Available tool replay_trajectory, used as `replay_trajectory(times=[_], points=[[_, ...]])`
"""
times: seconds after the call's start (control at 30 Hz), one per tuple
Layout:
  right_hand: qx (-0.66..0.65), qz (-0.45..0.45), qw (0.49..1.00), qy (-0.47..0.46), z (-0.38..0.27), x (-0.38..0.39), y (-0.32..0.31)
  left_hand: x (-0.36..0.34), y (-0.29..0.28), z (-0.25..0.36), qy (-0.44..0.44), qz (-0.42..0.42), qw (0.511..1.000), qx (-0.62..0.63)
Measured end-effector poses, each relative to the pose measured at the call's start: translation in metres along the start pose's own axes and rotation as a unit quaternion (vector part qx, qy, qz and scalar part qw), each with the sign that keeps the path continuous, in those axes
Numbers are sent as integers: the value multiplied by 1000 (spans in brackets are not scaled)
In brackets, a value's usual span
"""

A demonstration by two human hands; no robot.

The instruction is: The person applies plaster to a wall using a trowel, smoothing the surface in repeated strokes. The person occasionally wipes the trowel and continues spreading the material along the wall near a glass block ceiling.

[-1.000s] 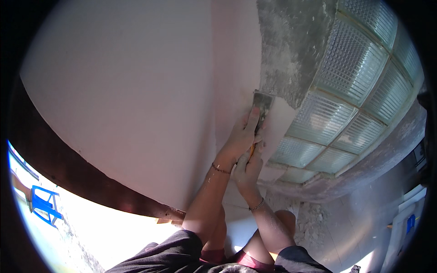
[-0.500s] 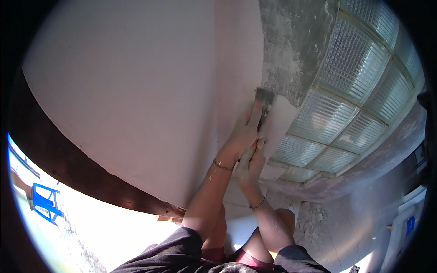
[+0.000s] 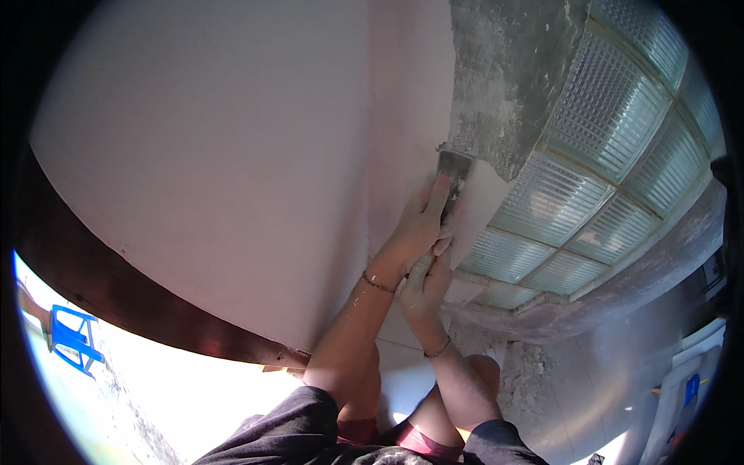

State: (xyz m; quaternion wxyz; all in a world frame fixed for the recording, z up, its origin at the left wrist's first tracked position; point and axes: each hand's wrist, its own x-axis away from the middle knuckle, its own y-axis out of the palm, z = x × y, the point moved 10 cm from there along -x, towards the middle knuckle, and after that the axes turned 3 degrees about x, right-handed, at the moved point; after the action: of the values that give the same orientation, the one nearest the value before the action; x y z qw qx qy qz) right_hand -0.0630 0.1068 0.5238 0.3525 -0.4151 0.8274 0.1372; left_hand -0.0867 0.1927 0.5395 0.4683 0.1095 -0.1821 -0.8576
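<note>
A scraper with a wide, dusty metal blade (image 3: 456,164) is pressed to the wall, at the border between a bare grey patch (image 3: 511,85) and the pale coating (image 3: 407,101). My left hand (image 3: 419,223) grips it high up, the fingers stretched along the blade. Below, my right hand (image 3: 426,288) closes round the handle, which the fingers mostly hide. Both hands are whitish with dust. To the right of the blade a strip of pale coating runs down beside the glass-block window (image 3: 608,101).
A dark brown beam (image 3: 116,283) curves along the white wall's lower left edge. Broken rubble (image 3: 528,370) lies on the floor at lower right. Far left stands a blue plastic stool (image 3: 75,341). A small blue item (image 3: 691,389) sits at the right edge.
The scraper blade has shifted very slightly up and right along the coating's edge, and the view has turned a little. Both hands keep their grip.
</note>
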Motion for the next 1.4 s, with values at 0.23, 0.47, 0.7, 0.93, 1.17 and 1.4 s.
replay_trajectory(times=[0.23,0.47,0.7,0.93,1.17,1.4], points=[[-6,1,999,40,6,-6,0,-4,6,13,49,-30,998,-8],[43,21,999,-10,-8,-12,-3,-5,7,15,40,-26,999,-19],[-15,20,999,21,-3,-14,-3,-7,12,16,38,-48,998,10],[3,2,999,39,1,-19,0,-10,14,24,56,-36,998,8],[-10,-11,999,44,0,-27,-1,-13,18,30,60,-48,997,3],[14,-17,999,34,3,-32,-5,-15,26,48,134,-58,989,14]])
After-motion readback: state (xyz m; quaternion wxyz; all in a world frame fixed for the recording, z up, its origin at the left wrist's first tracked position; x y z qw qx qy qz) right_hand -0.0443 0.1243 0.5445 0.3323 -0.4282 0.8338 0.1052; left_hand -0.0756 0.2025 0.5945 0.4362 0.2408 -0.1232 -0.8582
